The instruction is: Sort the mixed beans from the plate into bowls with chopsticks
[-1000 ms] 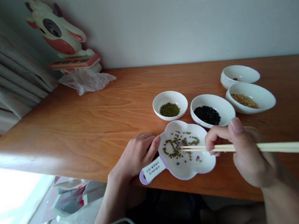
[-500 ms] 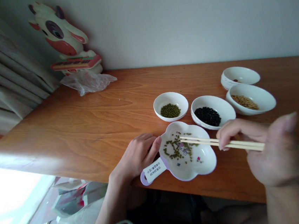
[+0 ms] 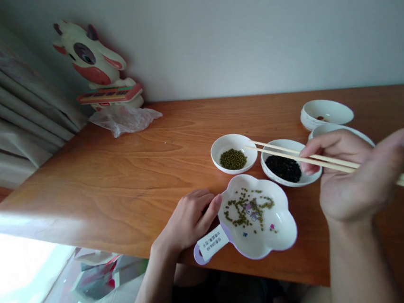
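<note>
My right hand (image 3: pixel 357 174) is closed round a pair of light wooden chopsticks (image 3: pixel 331 162). Their slightly parted tips are at the right rim of a white bowl of green mung beans (image 3: pixel 233 159); I cannot make out a bean between them. My left hand (image 3: pixel 194 216) lies on the table, its thumb against the rim of a white flower-shaped dish (image 3: pixel 282 222) with a lilac edge and a labelled handle. Scattered mung beans (image 3: pixel 242 214) lie in this dish. A bowl of black beans (image 3: pixel 284 167) sits beneath the chopsticks.
Behind my right hand a white bowl (image 3: pixel 339 130) is partly hidden. Beyond it stands another bowl (image 3: pixel 330 110) with a few small brown pieces. A cow toy with a keyboard (image 3: pixel 96 61) and a clear plastic bag (image 3: pixel 125 120) are at the table's back left.
My right hand has lifted the chopsticks from the flower-shaped dish up to the mung bean bowl, and their tips have spread apart. My left hand stays by the dish. The view has tilted slightly upward.
</note>
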A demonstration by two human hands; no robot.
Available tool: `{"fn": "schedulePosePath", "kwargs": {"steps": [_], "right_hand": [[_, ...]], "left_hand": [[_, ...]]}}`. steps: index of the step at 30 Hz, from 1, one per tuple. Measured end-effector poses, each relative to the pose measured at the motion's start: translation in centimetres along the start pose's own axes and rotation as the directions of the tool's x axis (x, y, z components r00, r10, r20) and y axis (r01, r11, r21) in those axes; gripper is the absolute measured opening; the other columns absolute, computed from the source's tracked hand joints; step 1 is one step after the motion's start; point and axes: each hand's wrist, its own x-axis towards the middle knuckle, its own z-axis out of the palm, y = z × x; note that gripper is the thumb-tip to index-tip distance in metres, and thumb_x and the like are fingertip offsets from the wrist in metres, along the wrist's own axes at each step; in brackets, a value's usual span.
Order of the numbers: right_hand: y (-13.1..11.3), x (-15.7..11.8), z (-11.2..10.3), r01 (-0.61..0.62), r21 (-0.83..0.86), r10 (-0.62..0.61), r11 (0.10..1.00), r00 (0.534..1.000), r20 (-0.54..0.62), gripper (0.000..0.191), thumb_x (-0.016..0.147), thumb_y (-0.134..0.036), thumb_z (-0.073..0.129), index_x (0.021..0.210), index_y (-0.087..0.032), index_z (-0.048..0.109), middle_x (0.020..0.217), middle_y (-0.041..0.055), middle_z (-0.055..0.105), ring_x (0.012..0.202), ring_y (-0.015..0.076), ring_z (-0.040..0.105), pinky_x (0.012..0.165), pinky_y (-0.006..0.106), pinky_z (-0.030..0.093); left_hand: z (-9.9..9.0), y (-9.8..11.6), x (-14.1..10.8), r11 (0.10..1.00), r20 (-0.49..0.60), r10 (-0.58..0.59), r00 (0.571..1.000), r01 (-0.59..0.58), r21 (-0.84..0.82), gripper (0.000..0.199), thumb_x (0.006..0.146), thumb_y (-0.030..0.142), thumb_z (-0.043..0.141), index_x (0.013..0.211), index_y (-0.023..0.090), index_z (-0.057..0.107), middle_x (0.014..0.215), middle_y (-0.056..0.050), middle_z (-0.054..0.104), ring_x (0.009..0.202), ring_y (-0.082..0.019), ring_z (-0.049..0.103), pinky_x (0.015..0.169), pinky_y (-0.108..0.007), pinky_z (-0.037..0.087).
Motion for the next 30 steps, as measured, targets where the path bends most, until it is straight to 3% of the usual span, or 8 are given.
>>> {"fn": "schedulePosePath", "kwargs": {"steps": [3,9,15,21,25,30], "right_hand": [[-0.1,0.2,-0.9,-0.009,0.014,0.009,1.0,1.0,-0.005,0.077,0.109,-0.067,0.021,0.069,-0.021,0.068,0.055,0.0036,0.054,0.055,0.0176,0.051,0.054,0.036,0.036],[0.0,-0.3,-2.9,-0.12,0.024,0.115,0.992,0.982,0.147,0.069,0.106,-0.069,0.039,0.068,-0.022,0.072,0.058,0.0042,0.06,0.059,0.0186,0.054,0.057,0.035,0.039],[0.6,-4.4,-4.4,-0.262,0.145,0.229,0.954,0.95,0.211,0.07,0.108,-0.064,0.038,0.062,-0.022,0.069,0.056,0.0038,0.057,0.057,0.0174,0.055,0.054,0.032,0.042],[3.2,-8.9,-4.8,-0.376,0.267,0.339,0.887,0.924,0.175,0.064,0.108,-0.06,0.042,0.063,-0.021,0.067,0.056,0.0016,0.054,0.054,0.0148,0.051,0.052,0.029,0.042],[4.8,-10.1,-5.0,-0.411,0.313,0.387,0.856,0.912,0.14,0.063,0.108,-0.061,0.044,0.064,-0.021,0.066,0.058,0.001,0.055,0.053,0.0135,0.051,0.052,0.028,0.043],[6.3,-10.6,-5.4,-0.367,0.339,0.363,0.866,0.928,0.079,0.06,0.105,-0.063,0.049,0.065,-0.021,0.067,0.055,-0.0001,0.054,0.049,0.013,0.05,0.049,0.028,0.042]], "left_hand": [[0.2,-0.2,-0.1,1.0,-0.005,0.01,1.0,-0.01,0.013,0.049,0.117,0.041,0.035,0.079,0.019,0.056,0.081,-0.003,0.061,0.074,-0.016,0.055,0.075,-0.031,0.041],[0.7,-0.4,-0.2,0.999,-0.022,0.025,0.999,-0.024,0.031,0.048,0.117,0.037,0.034,0.077,0.019,0.054,0.079,-0.003,0.059,0.073,-0.016,0.053,0.075,-0.031,0.041],[0.8,-0.3,-0.3,0.999,-0.04,0.015,0.999,-0.013,0.035,0.05,0.116,0.038,0.033,0.075,0.019,0.053,0.078,-0.004,0.059,0.072,-0.016,0.053,0.074,-0.031,0.043],[1.1,-0.2,-0.3,0.997,-0.098,0.011,0.995,-0.004,0.077,0.053,0.116,0.04,0.033,0.074,0.019,0.056,0.077,-0.004,0.061,0.071,-0.016,0.055,0.073,-0.03,0.043],[1.3,-0.3,-0.3,0.996,-0.114,0.02,0.993,-0.01,0.084,0.053,0.116,0.039,0.033,0.073,0.019,0.057,0.077,-0.004,0.062,0.071,-0.016,0.054,0.073,-0.03,0.043],[1.3,-0.4,-0.2,0.997,-0.117,0.041,0.992,-0.032,0.075,0.056,0.116,0.041,0.032,0.074,0.018,0.059,0.076,-0.004,0.061,0.071,-0.016,0.054,0.072,-0.03,0.043]]}}
